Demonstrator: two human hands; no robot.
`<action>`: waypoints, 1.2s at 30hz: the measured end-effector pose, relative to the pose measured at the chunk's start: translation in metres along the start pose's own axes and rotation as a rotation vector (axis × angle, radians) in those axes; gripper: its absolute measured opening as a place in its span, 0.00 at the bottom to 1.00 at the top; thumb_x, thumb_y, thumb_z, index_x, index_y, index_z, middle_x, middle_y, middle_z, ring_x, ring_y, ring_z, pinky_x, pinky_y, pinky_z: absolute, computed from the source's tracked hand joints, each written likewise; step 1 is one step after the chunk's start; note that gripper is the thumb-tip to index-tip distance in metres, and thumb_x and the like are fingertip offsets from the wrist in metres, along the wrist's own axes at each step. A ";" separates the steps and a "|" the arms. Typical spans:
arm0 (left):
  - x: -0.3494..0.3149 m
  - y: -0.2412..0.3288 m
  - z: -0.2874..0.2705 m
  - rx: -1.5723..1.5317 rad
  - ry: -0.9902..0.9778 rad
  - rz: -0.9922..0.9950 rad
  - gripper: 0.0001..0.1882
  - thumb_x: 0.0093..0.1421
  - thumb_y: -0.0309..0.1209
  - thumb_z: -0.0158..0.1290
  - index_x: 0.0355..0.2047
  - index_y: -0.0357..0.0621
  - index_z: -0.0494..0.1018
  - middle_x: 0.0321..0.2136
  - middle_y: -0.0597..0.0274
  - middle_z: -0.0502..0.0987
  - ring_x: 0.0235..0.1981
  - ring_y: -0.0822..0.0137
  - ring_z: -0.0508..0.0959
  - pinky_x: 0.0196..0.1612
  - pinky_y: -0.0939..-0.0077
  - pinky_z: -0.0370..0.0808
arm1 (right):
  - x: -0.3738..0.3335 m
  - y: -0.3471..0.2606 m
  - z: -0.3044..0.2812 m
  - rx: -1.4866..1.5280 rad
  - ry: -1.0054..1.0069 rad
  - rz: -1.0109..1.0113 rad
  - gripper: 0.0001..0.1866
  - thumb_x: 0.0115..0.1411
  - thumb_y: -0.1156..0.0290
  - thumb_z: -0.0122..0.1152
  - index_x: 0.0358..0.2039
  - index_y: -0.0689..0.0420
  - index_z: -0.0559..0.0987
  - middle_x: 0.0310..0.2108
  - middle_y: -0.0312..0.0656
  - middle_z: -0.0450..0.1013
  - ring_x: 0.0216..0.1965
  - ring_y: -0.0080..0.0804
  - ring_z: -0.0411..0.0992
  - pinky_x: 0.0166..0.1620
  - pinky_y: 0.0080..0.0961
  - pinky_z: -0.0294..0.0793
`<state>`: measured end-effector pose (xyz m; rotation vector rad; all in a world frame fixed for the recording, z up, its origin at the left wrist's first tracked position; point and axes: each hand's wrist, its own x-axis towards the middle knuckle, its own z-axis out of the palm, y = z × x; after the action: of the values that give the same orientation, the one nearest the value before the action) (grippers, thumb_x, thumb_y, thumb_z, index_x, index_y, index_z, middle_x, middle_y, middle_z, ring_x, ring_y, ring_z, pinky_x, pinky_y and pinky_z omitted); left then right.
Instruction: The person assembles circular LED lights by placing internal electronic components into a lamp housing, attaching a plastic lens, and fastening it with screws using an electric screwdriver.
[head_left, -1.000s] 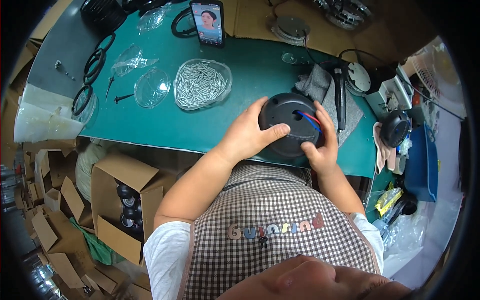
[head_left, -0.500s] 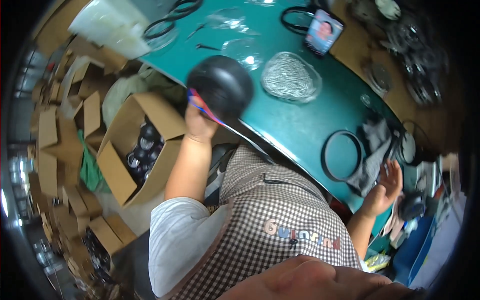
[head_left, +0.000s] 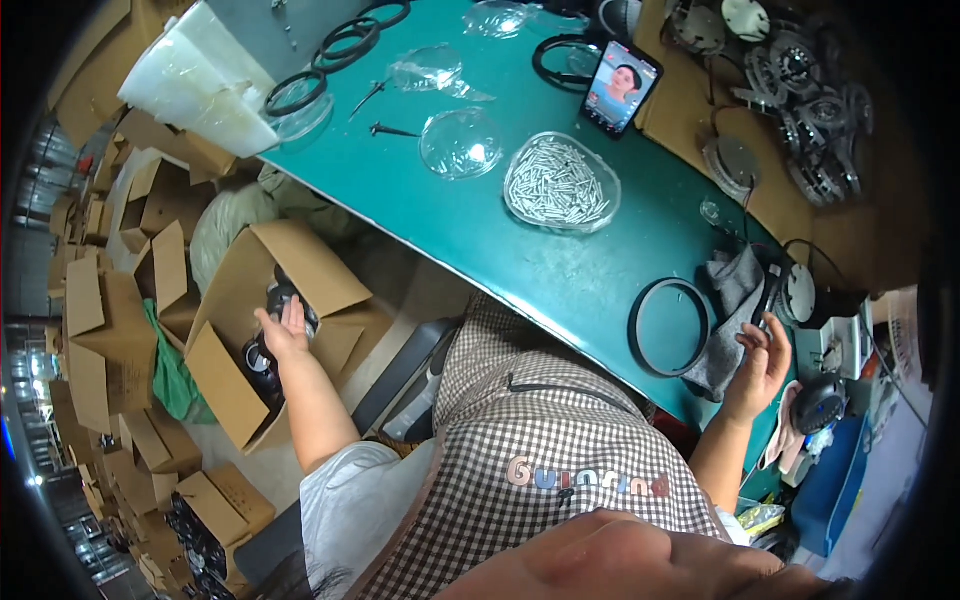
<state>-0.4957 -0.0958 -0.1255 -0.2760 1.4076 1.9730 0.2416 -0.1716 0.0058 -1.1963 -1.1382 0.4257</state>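
Observation:
My left hand reaches down into an open cardboard box on the floor at my left, fingers spread over black round parts stacked inside. It holds nothing that I can see. My right hand hovers open at the right end of the green table, beside a grey cloth and a black ring lying flat. A clear dish of metal screws sits farther back.
A phone stands propped at the table's far edge. Clear plastic domes, black rings and small tools lie at the far left. Metal round parts cover a brown mat. Many cardboard boxes crowd the floor.
The black round part left the table in my left hand, swung left and went down into the box; the hand is now open. My right hand moved off to the cloth.

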 end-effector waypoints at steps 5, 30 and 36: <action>-0.099 -0.026 0.128 0.424 -0.550 0.373 0.26 0.70 0.46 0.49 0.57 0.36 0.69 0.49 0.48 0.77 0.39 0.63 0.80 0.39 0.77 0.76 | -0.003 -0.008 0.012 -0.064 -0.152 -0.038 0.25 0.65 0.61 0.60 0.56 0.65 0.72 0.57 0.50 0.69 0.44 0.34 0.76 0.47 0.30 0.76; -0.310 -0.174 0.211 0.915 -1.673 0.458 0.06 0.59 0.26 0.61 0.37 0.40 0.81 0.24 0.66 0.75 0.23 0.75 0.72 0.28 0.81 0.69 | 0.230 0.073 0.041 -0.890 -0.344 -0.023 0.41 0.50 0.59 0.72 0.64 0.48 0.68 0.59 0.51 0.67 0.57 0.47 0.70 0.56 0.38 0.73; -0.319 -0.174 0.209 0.924 -1.636 0.524 0.06 0.58 0.27 0.62 0.36 0.40 0.81 0.24 0.66 0.74 0.22 0.75 0.70 0.27 0.80 0.69 | 0.244 0.095 0.046 -0.914 -0.502 0.049 0.44 0.46 0.58 0.74 0.65 0.42 0.68 0.61 0.54 0.63 0.55 0.51 0.71 0.58 0.40 0.73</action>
<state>-0.1046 -0.0080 -0.0039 1.7948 0.9589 0.9026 0.3324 0.0763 0.0321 -1.9743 -1.8387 0.2378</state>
